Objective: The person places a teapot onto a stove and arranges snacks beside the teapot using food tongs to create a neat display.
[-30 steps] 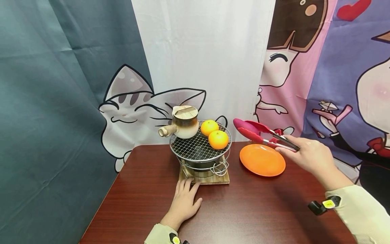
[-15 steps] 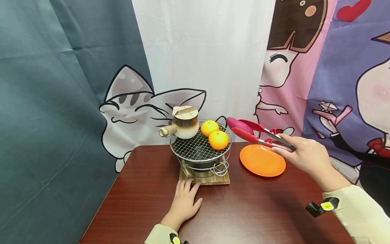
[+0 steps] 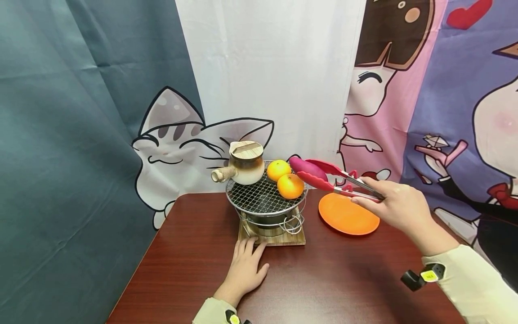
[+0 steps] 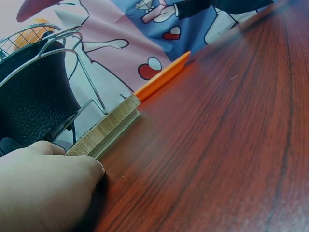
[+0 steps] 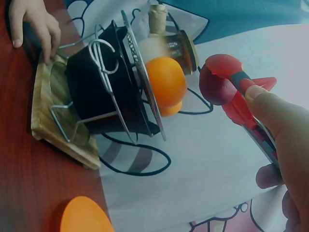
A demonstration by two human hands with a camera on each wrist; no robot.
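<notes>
My right hand (image 3: pixel 398 202) grips a pair of red-tipped tongs (image 3: pixel 348 180), with a purple sweet-potato-shaped piece (image 3: pixel 307 167) pinched between their heads. The piece is held up at the right edge of the round wire grill (image 3: pixel 259 198), overlapping the front orange (image 3: pixel 289 186) in the head view; the right wrist view shows a gap between them. A second orange (image 3: pixel 278 170) sits just behind on the mesh. My left hand (image 3: pixel 243 267) lies with fingers spread, fingertips on the front edge of the wooden base (image 3: pixel 297 239) under the black stove (image 5: pixel 94 82).
A small teapot (image 3: pixel 247 171) with a wooden lid and side handle stands on the grill's left rear. An orange plate (image 3: pixel 348 213) lies on the brown table (image 3: pixel 315 279) right of the stove. A printed curtain (image 3: pixel 275 67) hangs close behind.
My right hand has moved left with the tongs and the purple piece, from above the plate to the grill's right edge. The left hand has stayed put.
</notes>
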